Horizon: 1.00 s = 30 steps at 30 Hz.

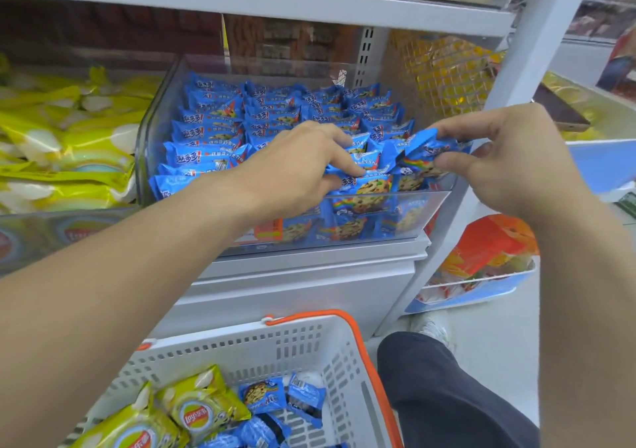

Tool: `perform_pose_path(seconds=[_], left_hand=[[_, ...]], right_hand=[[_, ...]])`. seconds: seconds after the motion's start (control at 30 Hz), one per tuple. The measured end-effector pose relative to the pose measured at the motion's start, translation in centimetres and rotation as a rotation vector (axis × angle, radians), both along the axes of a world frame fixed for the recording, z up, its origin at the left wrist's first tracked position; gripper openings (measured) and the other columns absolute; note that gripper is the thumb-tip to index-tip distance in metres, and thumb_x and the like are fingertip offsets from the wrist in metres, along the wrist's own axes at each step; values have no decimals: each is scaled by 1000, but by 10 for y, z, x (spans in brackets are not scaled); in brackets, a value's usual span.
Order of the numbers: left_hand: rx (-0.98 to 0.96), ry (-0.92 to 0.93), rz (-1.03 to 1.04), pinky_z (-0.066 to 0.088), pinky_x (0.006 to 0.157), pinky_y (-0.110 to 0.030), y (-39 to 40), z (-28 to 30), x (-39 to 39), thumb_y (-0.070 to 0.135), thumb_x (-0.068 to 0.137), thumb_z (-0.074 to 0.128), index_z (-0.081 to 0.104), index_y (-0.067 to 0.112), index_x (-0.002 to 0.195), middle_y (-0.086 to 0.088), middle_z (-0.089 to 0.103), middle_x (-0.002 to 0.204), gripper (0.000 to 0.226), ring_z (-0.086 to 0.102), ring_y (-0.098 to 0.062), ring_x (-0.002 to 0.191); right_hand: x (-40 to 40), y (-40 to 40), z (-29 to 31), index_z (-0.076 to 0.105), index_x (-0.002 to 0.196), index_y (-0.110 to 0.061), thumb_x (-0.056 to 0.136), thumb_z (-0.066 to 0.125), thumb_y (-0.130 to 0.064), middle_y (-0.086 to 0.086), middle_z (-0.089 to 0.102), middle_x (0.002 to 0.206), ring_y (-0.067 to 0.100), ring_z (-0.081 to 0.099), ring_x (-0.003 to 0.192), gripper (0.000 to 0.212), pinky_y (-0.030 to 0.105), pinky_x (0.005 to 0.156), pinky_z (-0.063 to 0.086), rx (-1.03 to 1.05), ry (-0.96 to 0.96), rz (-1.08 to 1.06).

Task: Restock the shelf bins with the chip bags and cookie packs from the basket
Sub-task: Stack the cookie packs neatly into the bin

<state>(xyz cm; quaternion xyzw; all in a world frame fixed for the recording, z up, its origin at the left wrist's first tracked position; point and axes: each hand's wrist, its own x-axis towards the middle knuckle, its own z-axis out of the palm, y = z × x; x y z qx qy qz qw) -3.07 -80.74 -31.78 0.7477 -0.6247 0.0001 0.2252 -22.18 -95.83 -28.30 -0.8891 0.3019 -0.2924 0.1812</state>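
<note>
A clear plastic shelf bin (423, 206) is filled with rows of blue cookie packs (213, 127). My left hand (299, 168) reaches into its front right part, fingers resting on the packs there and the thumb under one. My right hand (516, 162) pinches a crumpled blue cookie pack (426, 158) between thumb and fingers just above the bin's right front corner. Below, the white basket (309, 341) with an orange handle holds yellow-green chip bags (199, 409) and a few more blue cookie packs (265, 396).
A bin of yellow-green chip bags (62, 144) stands left of the cookie bin. A white shelf upright (509, 103) runs diagonally at the right. A blue-and-white tray of orange packets (481, 268) lies low on the right. My dark trouser leg (447, 396) is beside the basket.
</note>
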Motion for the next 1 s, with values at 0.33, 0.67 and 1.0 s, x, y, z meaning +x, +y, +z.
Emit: perform_pose_path(seconds=[0.33,0.67,1.0], left_hand=[[-33,-54,40,35,108,-46,8,3,0,19,91,68,76,36,105,9,56,138,23,45,-16,130],[-138,-181,-10,37,94,-40,-4,6,-14,27,89,70,72,31,112,5,64,106,23,47,-22,107],[-103,-196,-85,24,86,-29,-8,-11,-17,19,100,49,62,31,131,4,58,110,36,44,-24,102]], right_hand=[[-1,-3,1,76,105,-30,85,76,-11,-7,65,79,-7,53,55,27,7,56,39,-8,-54,-24],[14,6,-20,75,111,-22,89,71,-12,1,58,121,21,56,109,25,29,96,42,-87,185,-5],[17,11,-51,72,119,-15,96,60,-12,8,59,119,28,52,117,26,22,93,32,-155,116,68]])
